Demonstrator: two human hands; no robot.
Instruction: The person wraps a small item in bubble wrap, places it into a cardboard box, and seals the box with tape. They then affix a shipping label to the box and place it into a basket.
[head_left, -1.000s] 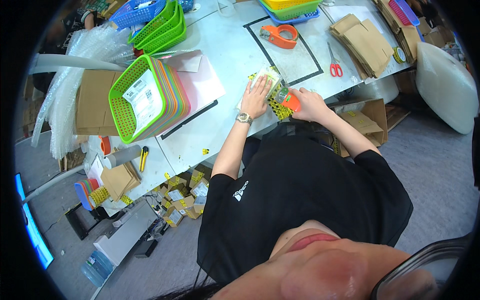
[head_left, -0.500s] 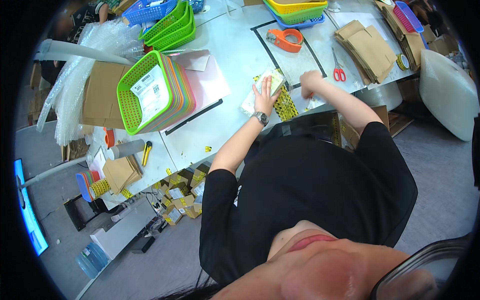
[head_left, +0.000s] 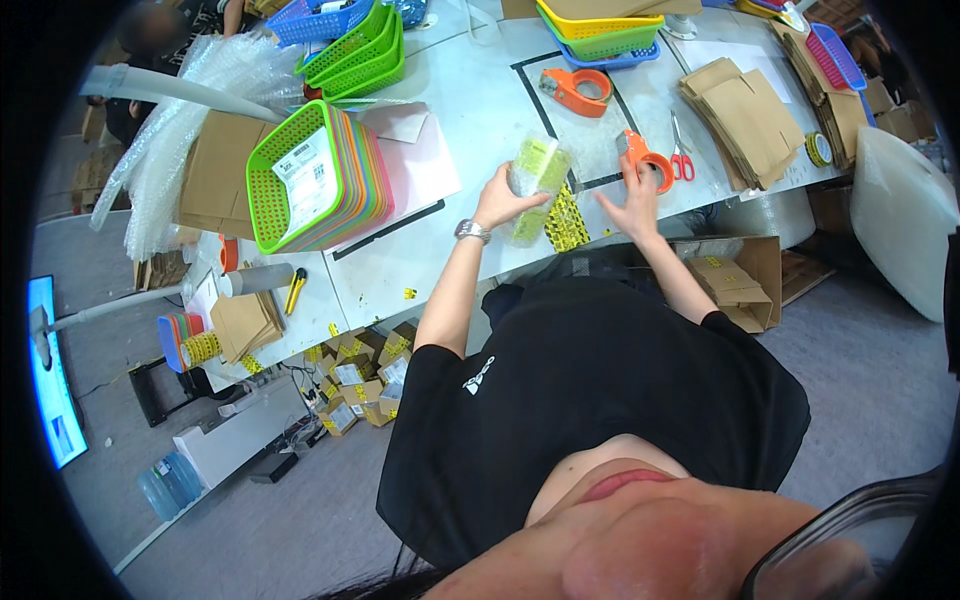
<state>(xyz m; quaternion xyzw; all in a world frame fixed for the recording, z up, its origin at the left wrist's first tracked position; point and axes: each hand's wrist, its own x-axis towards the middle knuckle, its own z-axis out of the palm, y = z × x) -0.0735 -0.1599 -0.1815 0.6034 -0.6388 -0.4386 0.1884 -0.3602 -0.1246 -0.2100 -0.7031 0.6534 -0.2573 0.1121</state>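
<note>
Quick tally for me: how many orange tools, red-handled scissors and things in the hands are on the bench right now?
Orange tape dispensers: 2, one lying on the white table inside the black outline, one under the right hand at
Red-handled scissors: 1
Clear bagged packets: 1, held by the left hand
Total: 4

A grey worktable (head_left: 470, 120) fills the upper half. At ten o'clock, a stack of coloured baskets (head_left: 315, 180) lies tipped on its side, beside bubble wrap (head_left: 170, 130). At twelve o'clock sits an orange tape dispenser (head_left: 575, 90). At one o'clock lie red-handled scissors (head_left: 680, 155) and brown paper envelopes (head_left: 745, 115). Small boxes (head_left: 365, 375) clutter the floor at eight o'clock.
</note>
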